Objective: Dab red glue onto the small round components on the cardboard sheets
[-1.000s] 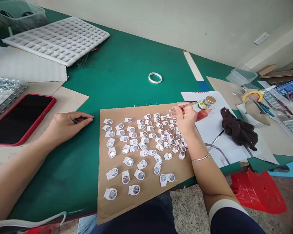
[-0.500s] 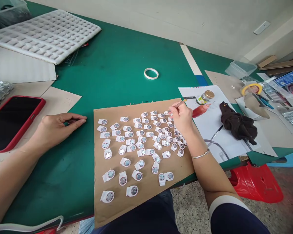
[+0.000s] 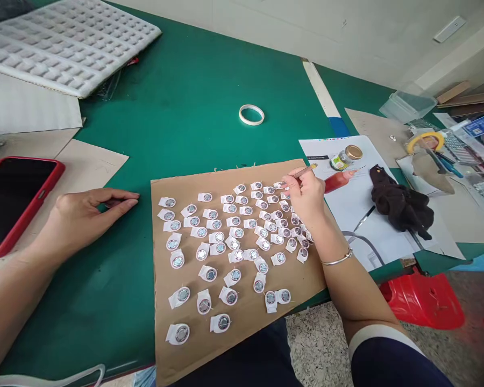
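Observation:
A brown cardboard sheet (image 3: 242, 349) lies in front of me, bearing many small round silver pieces (image 3: 181, 333) on white paper tabs, packed closest at its upper right. Over that crowded corner, my right hand (image 3: 306, 199) is closed round a thin pen-like tool (image 3: 304, 171) with a yellowish upper end. The tool slants down toward the pieces in the top row; its tip is hard to make out. My left hand (image 3: 86, 217) rests on the green table, left of the cardboard, thumb and forefinger tips together and nothing visible in them.
A red-cased phone (image 3: 22, 199) lies at left, below a white moulded tray (image 3: 72, 43). A tape roll (image 3: 251, 114) sits behind the cardboard. Rightward are a gold-lidded jar (image 3: 347, 157), a red bottle (image 3: 339, 181), a dark cloth (image 3: 401, 207) and a printed sheet (image 3: 339, 231).
The view has shifted slightly, so most things sit a little differently in the picture. My right hand still holds the tool over the same corner; my left hand stays resting on the table.

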A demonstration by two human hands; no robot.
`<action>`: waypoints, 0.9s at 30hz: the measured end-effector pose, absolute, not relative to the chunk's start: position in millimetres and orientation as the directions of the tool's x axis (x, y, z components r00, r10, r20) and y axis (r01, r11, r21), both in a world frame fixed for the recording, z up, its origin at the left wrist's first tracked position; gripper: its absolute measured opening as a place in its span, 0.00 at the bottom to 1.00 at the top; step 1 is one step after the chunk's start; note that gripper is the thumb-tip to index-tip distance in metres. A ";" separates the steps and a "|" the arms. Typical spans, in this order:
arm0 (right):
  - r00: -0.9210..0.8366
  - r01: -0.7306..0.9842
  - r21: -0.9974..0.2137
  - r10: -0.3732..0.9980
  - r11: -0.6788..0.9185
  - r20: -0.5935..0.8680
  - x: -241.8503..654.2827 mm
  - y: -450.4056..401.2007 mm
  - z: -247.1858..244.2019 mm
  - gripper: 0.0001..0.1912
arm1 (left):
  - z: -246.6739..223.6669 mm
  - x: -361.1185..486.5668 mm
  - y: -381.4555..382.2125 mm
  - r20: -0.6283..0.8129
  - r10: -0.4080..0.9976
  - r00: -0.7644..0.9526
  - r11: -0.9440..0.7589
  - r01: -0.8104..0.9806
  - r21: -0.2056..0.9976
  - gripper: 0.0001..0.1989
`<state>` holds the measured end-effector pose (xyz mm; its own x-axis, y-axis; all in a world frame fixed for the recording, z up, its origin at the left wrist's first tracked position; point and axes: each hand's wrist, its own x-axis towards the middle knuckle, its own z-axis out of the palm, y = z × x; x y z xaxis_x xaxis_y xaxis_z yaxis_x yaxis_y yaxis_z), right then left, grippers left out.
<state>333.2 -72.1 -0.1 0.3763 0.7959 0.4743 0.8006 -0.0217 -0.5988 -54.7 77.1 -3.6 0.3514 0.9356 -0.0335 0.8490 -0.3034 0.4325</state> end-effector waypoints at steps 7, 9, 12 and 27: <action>0.368 0.803 -0.596 0.798 -0.015 0.477 328.3 -68.4 0.8 0.07 | -1.0 -50.5 73.4 -0.016 0.940 0.340 -0.299 0.847 0.439 0.22; 0.378 0.793 -0.610 0.797 -0.015 0.472 328.6 -67.2 -0.2 0.07 | 1.1 -48.1 71.9 -0.025 0.946 0.323 -0.281 0.854 0.439 0.23; 0.395 0.765 -0.644 0.801 -0.016 0.450 330.5 -66.8 -1.8 0.06 | 1.4 -48.4 72.4 -0.048 0.951 0.306 -0.258 0.867 0.426 0.23; 0.464 0.774 -0.630 0.726 -0.054 0.507 353.5 -72.0 6.0 0.07 | -2.9 -54.0 79.7 -0.082 0.951 0.299 -0.244 0.884 0.398 0.24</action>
